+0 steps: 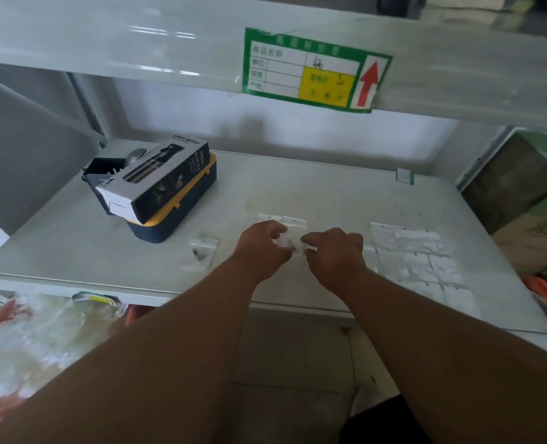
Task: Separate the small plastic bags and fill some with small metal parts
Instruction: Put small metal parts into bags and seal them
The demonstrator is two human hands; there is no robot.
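Note:
Both hands meet over the middle of the white shelf (329,193). My left hand (263,248) and my right hand (336,253) pinch one small clear plastic bag (289,243) between them, with a small dark metal part visible inside it. To the left lies a filled bag (201,251) holding small metal parts. Two empty bags (283,219) lie just behind my hands. On the right, a sheet of several joined empty bags (416,257) lies flat on the shelf.
A black spray-bottle carton (156,181) rests on a blue and yellow box (182,216) at the back left. An upper shelf with a green price label (313,70) overhangs. Cardboard boxes (528,232) stand at the right; bagged goods (35,341) sit below left.

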